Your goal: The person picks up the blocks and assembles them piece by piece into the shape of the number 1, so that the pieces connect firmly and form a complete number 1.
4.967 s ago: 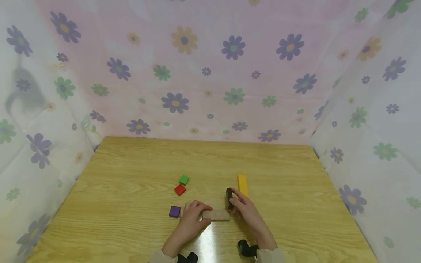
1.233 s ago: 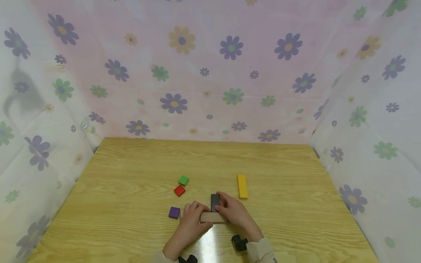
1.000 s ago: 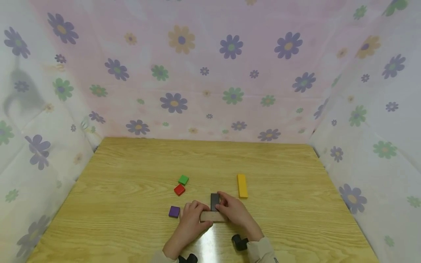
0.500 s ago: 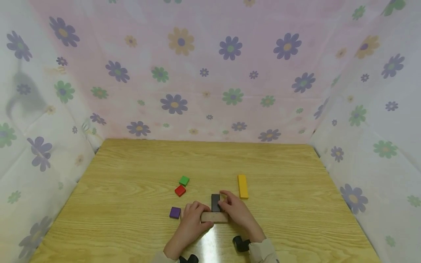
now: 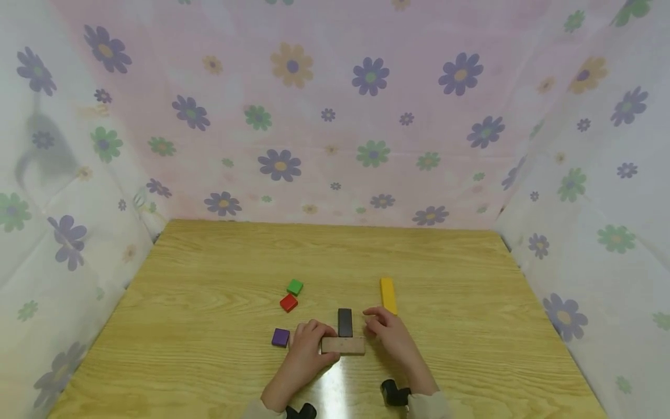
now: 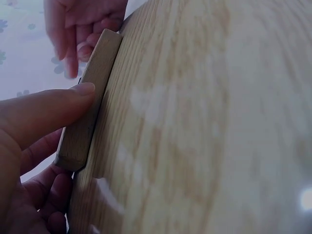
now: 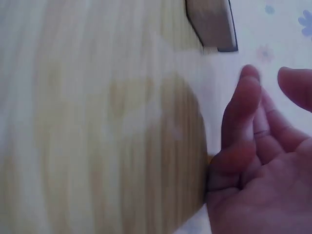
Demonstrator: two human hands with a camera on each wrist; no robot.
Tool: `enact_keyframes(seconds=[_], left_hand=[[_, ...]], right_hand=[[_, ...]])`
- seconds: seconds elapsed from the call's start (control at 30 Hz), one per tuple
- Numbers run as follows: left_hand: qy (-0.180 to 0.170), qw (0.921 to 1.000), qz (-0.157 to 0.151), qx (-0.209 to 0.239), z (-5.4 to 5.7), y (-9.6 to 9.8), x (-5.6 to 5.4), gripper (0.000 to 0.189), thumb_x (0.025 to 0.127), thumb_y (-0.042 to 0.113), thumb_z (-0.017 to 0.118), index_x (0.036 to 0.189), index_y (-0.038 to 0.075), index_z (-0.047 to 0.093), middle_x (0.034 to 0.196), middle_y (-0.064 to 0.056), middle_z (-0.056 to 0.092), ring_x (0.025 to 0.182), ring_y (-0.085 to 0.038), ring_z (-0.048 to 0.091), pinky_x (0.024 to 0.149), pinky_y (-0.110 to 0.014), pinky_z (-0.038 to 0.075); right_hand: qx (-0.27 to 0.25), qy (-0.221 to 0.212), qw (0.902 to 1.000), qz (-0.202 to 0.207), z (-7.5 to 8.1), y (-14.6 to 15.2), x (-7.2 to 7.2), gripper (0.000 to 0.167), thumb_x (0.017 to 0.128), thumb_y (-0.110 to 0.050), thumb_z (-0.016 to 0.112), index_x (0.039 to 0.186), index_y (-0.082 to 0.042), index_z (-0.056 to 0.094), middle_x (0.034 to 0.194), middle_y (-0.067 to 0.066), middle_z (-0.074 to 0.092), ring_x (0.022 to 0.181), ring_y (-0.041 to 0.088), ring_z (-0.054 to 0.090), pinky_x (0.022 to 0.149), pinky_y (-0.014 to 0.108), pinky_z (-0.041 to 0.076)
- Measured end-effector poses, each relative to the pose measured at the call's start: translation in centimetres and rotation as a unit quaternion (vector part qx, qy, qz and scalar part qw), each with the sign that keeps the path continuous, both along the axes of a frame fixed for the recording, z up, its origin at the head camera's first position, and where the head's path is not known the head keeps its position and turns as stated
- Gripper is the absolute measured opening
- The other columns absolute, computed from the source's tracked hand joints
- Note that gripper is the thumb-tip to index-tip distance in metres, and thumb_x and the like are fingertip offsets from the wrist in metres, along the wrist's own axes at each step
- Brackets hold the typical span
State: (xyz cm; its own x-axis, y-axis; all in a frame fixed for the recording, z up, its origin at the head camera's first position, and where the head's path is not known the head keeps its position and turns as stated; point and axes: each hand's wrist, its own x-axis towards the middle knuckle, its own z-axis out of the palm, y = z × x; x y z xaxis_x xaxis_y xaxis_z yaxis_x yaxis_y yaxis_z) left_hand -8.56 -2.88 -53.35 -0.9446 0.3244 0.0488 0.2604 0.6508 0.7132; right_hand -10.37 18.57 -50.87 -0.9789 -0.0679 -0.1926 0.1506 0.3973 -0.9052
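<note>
A pale wooden block (image 5: 344, 345) lies crosswise near the front of the table, its left end gripped between the thumb and fingers of my left hand (image 5: 307, 352). Directly behind its middle is a black block (image 5: 345, 323), end toward the wooden one, forming a T shape in the head view. To the right, my right hand (image 5: 394, 340) is apart from both blocks, fingers loosely bent, with nothing in them. The left wrist view shows my thumb (image 6: 58, 109) pressing the near side of the wooden block (image 6: 80, 134). In the right wrist view the wooden block's end (image 7: 214, 24) shows beyond my fingertips.
A yellow block (image 5: 388, 294) lies just behind my right hand. Left of centre are a green square block (image 5: 295, 287), a red one (image 5: 288, 302) and a purple one (image 5: 280, 337) beside my left hand. Flowered cloth (image 5: 335, 134) walls the table on the back and sides.
My right hand brought the black block left to behind the middle of the wooden block, then let it go and moved away right. My left hand has kept its grip.
</note>
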Motion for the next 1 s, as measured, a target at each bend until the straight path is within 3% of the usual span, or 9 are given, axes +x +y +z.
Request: enact_keyframes(seconds=[0.13, 0.23, 0.43, 0.5, 0.63, 0.83, 1.0], left_hand=[[0.006, 0.9999, -0.005, 0.012, 0.1, -0.1, 0.1, 0.028, 0.071, 0.036, 0.072, 0.095, 0.027, 0.060, 0.095, 0.013, 0.049, 0.092, -0.016, 0.038, 0.074, -0.039, 0.024], [-0.003, 0.9999, -0.006, 0.014, 0.2, -0.2, 0.2, 0.028, 0.071, 0.036, 0.072, 0.095, 0.028, 0.060, 0.096, 0.013, 0.048, 0.093, -0.015, 0.038, 0.075, -0.039, 0.024], [-0.003, 0.9999, -0.008, 0.013, 0.3, -0.2, 0.1, 0.028, 0.071, 0.035, 0.072, 0.095, 0.028, 0.059, 0.096, 0.012, 0.049, 0.093, -0.016, 0.038, 0.076, -0.041, 0.024], [0.000, 0.9999, -0.009, 0.014, 0.3, -0.2, 0.1, 0.027, 0.072, 0.035, 0.072, 0.095, 0.028, 0.059, 0.097, 0.011, 0.049, 0.093, -0.017, 0.038, 0.076, -0.042, 0.025], [-0.001, 0.9999, -0.006, 0.010, 0.3, -0.3, 0.1, 0.027, 0.072, 0.035, 0.072, 0.095, 0.028, 0.059, 0.097, 0.011, 0.049, 0.094, -0.017, 0.038, 0.077, -0.042, 0.025], [-0.004, 0.9999, -0.005, 0.010, 0.1, -0.2, 0.2, 0.027, 0.072, 0.035, 0.071, 0.095, 0.028, 0.059, 0.097, 0.012, 0.049, 0.095, -0.017, 0.038, 0.078, -0.042, 0.025], [-0.008, 0.9998, -0.008, 0.016, 0.2, -0.1, 0.1, 0.027, 0.072, 0.037, 0.071, 0.096, 0.029, 0.059, 0.096, 0.013, 0.049, 0.095, -0.016, 0.038, 0.079, -0.041, 0.025]], right_hand=[[0.036, -0.014, 0.9983, -0.045, 0.0, 1.2, 0.4, 0.020, 0.089, -0.024, 0.054, 0.093, -0.005, 0.059, 0.077, 0.005, 0.057, 0.067, 0.017, 0.050, 0.059, 0.028, 0.040], [0.041, -0.033, 0.9958, -0.076, -0.2, 2.4, 0.7, 0.024, 0.089, -0.027, 0.052, 0.083, -0.004, 0.056, 0.070, 0.004, 0.052, 0.059, 0.015, 0.043, 0.053, 0.026, 0.035], [-0.098, -0.093, 0.9816, -0.135, -0.6, 4.3, 0.5, 0.039, 0.092, -0.040, 0.043, 0.079, -0.003, 0.047, 0.064, 0.004, 0.045, 0.048, 0.013, 0.034, 0.041, 0.023, 0.028], [-0.117, -0.099, 0.9780, -0.142, -0.5, 4.6, 0.2, 0.041, 0.093, -0.041, 0.040, 0.080, -0.003, 0.047, 0.063, 0.003, 0.044, 0.047, 0.012, 0.034, 0.041, 0.023, 0.028], [-0.117, -0.104, 0.9781, -0.137, -0.5, 4.7, -0.7, 0.042, 0.093, -0.042, 0.039, 0.089, -0.001, 0.049, 0.061, 0.002, 0.046, 0.045, 0.012, 0.036, 0.041, 0.024, 0.028], [-0.117, -0.117, 0.9748, -0.150, -0.6, 4.9, -2.3, 0.047, 0.093, -0.043, 0.037, 0.122, -0.007, 0.035, 0.065, 0.003, 0.054, 0.045, 0.011, 0.042, 0.041, 0.024, 0.031], [-0.092, -0.108, 0.9773, -0.157, -0.7, 5.2, -3.6, 0.047, 0.093, -0.040, 0.040, 0.126, -0.008, 0.036, 0.063, 0.002, 0.047, 0.044, 0.011, 0.039, 0.040, 0.024, 0.033]])
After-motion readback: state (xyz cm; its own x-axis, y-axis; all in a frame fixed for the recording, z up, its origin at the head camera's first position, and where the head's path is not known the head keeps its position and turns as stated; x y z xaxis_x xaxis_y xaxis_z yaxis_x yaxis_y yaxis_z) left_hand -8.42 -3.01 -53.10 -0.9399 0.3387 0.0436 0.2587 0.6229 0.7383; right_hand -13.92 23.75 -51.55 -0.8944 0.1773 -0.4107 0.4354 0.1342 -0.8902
